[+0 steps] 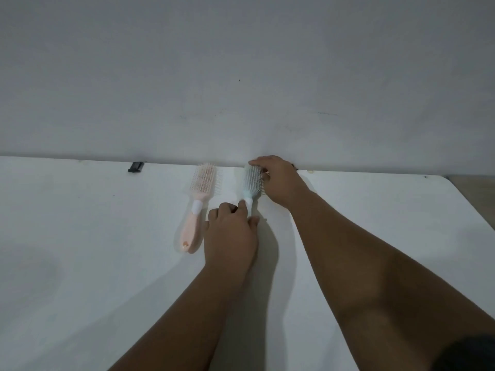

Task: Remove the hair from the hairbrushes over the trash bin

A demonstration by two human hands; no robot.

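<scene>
Two hairbrushes lie side by side on the white table (80,263), heads toward the wall. The pink hairbrush (199,199) rests untouched on the left, bristles up. The light blue hairbrush (250,184) is just to its right. My left hand (231,236) covers the blue brush's handle, fingers curled around it. My right hand (278,180) rests over the right side of its head, fingertips at the top edge. No trash bin is in view.
A white wall (241,76) rises directly behind the table. A small black clip (135,167) sits at the table's back edge, left of the brushes. The table's right corner (450,180) shows a strip of wooden floor beyond.
</scene>
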